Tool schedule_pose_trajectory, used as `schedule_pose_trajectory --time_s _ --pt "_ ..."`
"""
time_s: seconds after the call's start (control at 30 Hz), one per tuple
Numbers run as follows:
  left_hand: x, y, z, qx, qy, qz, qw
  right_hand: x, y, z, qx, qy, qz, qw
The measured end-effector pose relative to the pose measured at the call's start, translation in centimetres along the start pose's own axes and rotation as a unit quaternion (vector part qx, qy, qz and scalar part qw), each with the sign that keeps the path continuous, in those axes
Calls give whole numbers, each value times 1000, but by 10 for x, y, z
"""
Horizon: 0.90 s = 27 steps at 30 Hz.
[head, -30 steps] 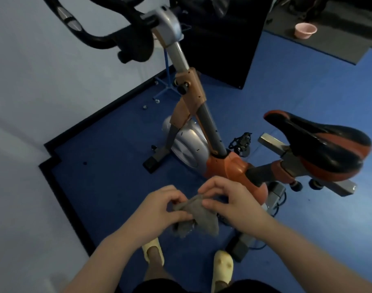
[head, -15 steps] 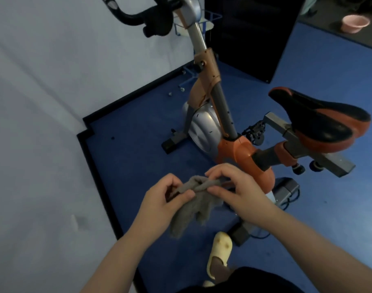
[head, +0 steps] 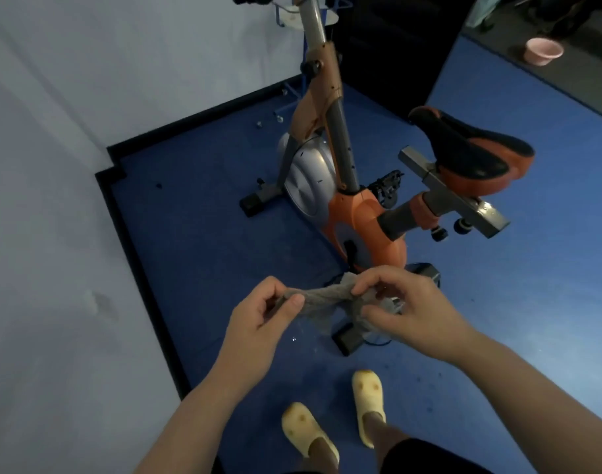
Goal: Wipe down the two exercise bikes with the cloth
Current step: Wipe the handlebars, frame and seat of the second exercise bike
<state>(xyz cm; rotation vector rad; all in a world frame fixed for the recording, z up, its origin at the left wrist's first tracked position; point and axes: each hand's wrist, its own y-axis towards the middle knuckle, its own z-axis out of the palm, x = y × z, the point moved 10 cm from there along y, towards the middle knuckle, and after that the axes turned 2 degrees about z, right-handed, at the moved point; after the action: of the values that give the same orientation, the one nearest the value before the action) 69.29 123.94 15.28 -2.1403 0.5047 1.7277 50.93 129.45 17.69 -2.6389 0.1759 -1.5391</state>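
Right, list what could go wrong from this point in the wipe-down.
The cloth is bunched between the left hand and right hand; wiping with it like that may skip patches. A black cable lies by the exercise bike's rear foot, near the yellow slippers: a possible snag.

1. No text, label, brand, number or sign can be read anywhere in the head view.
2. The exercise bike (head: 357, 213) shows plain orange, silver and grey surfaces; a few small dark marks on its silver flywheel cover (head: 306, 179) are too small to tell as writing.
3. The cloth (head: 321, 297), the blue floor (head: 197, 234) and the pale wall (head: 87, 97) carry no print that can be made out.
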Motion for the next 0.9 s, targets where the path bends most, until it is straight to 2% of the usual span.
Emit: schedule_pose_trajectory --time_s 0.17,0.27,0.3,0.33,0.4,0.43,0.47,0.5,0.6,0.77,0.9 --pt "2 -20 43 117 -6 -11 993 -5 -20 -22 -37 -88 -10 995" --pt "16 -39 97 282 59 -74 955 -19 -33 -42 -35 -52 8 998" --pt "16 -43 114 316 75 -82 942 -23 -38 -50 -37 -43 10 998" --pt "9 -39 127 312 77 -71 944 -26 -44 -59 -39 -38 7 999" --pt "-16 -14 137 192 67 -12 979 -33 -56 -79 -40 -38 -4 998" --pt "-31 -2 141 122 91 32 988 -37 -63 -90 -39 -36 -13 999" --pt "-46 7 154 93 131 70 985 -42 -70 -102 -37 -33 -22 999" --pt "-57 14 178 109 172 98 974 -47 -77 -115 -34 -28 -28 999" --pt "-69 24 266 224 259 133 930 -70 -101 -157 -36 -13 -42 998" --pt "-83 29 361 195 202 52 958 -135 -149 -242 -51 22 -1 998" --pt "-100 36 449 193 227 70 952 -195 -175 -294 -19 -108 51 993"
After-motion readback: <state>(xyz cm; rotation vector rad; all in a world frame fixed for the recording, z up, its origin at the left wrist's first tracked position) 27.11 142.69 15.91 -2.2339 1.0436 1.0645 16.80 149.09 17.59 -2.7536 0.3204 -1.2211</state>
